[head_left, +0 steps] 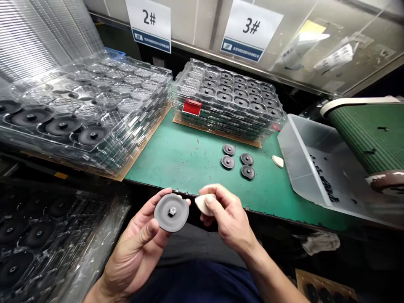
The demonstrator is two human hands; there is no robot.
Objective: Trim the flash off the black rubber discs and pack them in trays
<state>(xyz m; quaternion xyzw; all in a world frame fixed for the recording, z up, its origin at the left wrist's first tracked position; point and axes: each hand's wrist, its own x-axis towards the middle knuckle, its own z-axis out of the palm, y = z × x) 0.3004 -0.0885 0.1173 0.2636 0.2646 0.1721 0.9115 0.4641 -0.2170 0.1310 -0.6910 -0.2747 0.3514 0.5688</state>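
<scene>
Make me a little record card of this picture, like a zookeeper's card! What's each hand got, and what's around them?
Left hand: holds a dark round disc with a metal nut at its centre
Right hand: pinches a pale wedge beside the disc
On the mat: four more dark discs and another pale wedge on a green mat
Rest: stacked clear trays holding discs, a clear plastic bin, a green conveyor belt

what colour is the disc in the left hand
The disc is dark grey, best seen in the head view.
</scene>
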